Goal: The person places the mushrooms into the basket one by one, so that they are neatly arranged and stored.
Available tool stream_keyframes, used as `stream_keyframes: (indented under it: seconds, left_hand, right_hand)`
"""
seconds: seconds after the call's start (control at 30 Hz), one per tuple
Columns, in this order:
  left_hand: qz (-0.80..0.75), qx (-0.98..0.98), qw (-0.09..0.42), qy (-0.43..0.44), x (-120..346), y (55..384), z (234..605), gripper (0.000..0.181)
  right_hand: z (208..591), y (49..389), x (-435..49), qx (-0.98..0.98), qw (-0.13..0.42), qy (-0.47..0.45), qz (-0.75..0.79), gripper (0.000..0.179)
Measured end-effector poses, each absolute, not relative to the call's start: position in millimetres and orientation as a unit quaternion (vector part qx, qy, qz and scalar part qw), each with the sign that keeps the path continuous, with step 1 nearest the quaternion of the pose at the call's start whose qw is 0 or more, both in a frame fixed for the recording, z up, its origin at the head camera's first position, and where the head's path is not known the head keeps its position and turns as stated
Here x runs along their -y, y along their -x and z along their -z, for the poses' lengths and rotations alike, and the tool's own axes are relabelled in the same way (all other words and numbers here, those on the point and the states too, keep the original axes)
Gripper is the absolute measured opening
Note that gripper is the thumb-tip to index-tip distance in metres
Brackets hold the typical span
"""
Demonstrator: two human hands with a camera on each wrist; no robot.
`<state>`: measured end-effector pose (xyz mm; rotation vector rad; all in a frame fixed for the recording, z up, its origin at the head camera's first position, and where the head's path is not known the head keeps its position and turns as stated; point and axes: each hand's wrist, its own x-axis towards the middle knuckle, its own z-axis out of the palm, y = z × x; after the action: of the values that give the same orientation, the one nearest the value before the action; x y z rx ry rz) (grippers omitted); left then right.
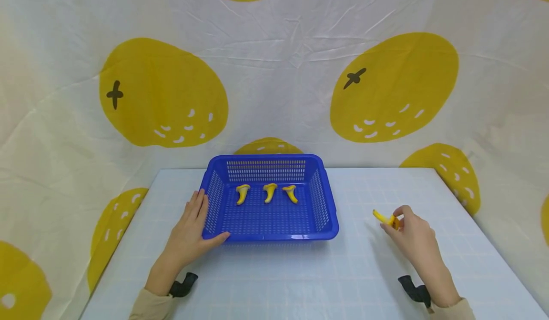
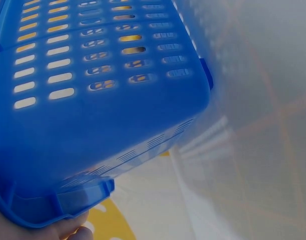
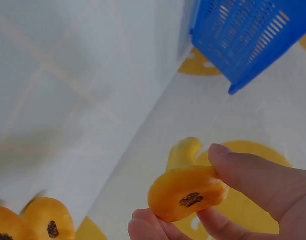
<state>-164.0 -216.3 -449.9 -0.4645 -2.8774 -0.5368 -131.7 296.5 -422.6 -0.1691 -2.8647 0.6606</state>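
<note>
My right hand (image 1: 413, 239) holds a yellow mushroom-shaped piece (image 3: 188, 195) above the table, right of the blue basket (image 1: 274, 238). Its rounded orange-yellow cap bears a dark rough spot, and a curved stem points left in the head view. Thumb and fingertips pinch the cap. Three similar yellow pieces (image 1: 269, 193) lie in a row inside the basket, stems toward me. At the basket's left front corner rests my left hand (image 1: 186, 236), fingers straight along the left rim and thumb along the front rim. The left wrist view shows the basket's slotted wall (image 2: 92, 125) close up.
Two more rounded caps with dark spots (image 3: 48, 220) show at the lower left of the right wrist view. A pale gridded table (image 1: 266, 282) carries the basket near its back edge. A white curtain (image 1: 279, 86) printed with yellow fruit hangs behind.
</note>
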Motion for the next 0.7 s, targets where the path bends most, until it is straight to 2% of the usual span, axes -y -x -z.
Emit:
stream_keyframes:
  seconds: [0.37, 0.7]
  left_hand:
    - [0.177, 0.968, 0.087, 0.155, 215.1, 164.4, 450.4, 0.115]
    - [0.176, 0.968, 0.086, 0.154, 215.4, 164.1, 448.8, 0.115]
  right_hand:
    - [413.3, 144.9, -278.1, 0.947, 0.204, 0.022, -0.245, 0.038]
    - [398.8, 156.3, -258.7, 0.936, 0.223, -0.009, -0.272, 0.039]
